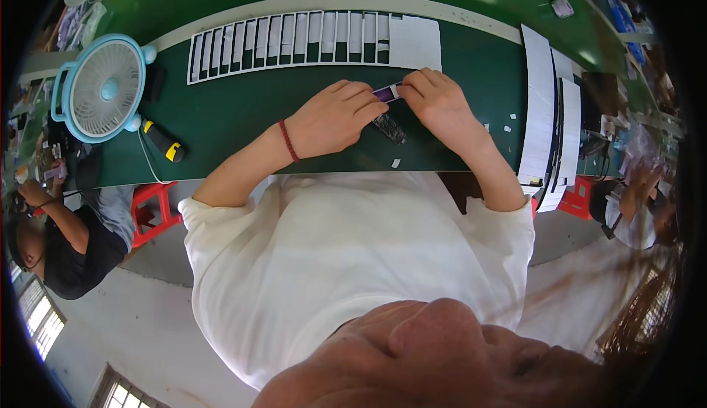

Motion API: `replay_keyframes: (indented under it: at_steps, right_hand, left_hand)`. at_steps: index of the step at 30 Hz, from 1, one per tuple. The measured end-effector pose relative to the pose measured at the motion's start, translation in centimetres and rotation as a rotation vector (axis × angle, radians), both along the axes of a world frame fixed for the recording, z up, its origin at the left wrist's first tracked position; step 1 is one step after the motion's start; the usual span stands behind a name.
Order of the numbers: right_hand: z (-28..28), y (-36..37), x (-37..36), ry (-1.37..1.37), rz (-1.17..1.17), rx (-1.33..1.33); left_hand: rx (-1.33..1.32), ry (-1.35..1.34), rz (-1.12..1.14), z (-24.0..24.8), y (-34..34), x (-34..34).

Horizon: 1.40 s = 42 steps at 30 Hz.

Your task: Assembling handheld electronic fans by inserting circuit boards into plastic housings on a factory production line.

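A small flat rectangular piece, dark purple with pale edges, is held between my hands above the green table. At its left end the fingers of my left hand are closed, their tips partly hidden. My right hand pinches its right end between thumb and fingers. Just below, a black, speckled, strip-like piece lies slanted beside my left fingertips. Beyond my hands is a long white slotted tray, its narrow compartments holding several pale flat pieces.
Small white scraps lie near the table's front edge and to the right. Long white trays are stacked on the right. A blue fan and a yellow-and-black tool handle are on the left. Other people sit at both sides.
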State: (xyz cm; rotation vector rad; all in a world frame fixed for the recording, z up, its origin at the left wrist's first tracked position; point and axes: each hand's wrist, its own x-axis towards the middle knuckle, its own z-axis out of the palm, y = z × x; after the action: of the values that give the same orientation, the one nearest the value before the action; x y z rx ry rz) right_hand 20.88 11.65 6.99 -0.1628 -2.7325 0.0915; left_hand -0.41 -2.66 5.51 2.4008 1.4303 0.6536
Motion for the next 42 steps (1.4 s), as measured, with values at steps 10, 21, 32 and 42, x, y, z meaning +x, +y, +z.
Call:
replay_keyframes:
  at_steps: [10,21,32,42]
  right_hand:
    - [0.8,-1.0,-1.8,-0.221,0.155,0.321]
    - [0.5,2.3,-0.2,-0.04,0.0,-0.35]
    - [0.2,-2.2,5.0,0.359,-0.17,-0.176]
    - [-0.9,-3.1,2.2,0.151,-0.121,-0.633]
  left_hand:
    - [0.08,-0.003,-0.04,-0.5,-0.2,0.1]
    - [0.161,0.146,-0.082,-0.8,-0.6,-0.4]
    - [0.143,-0.104,0.181,-1.0,-0.4,0.3]
    - [0.183,0.015,0.259,-0.7,-0.8,0.6]
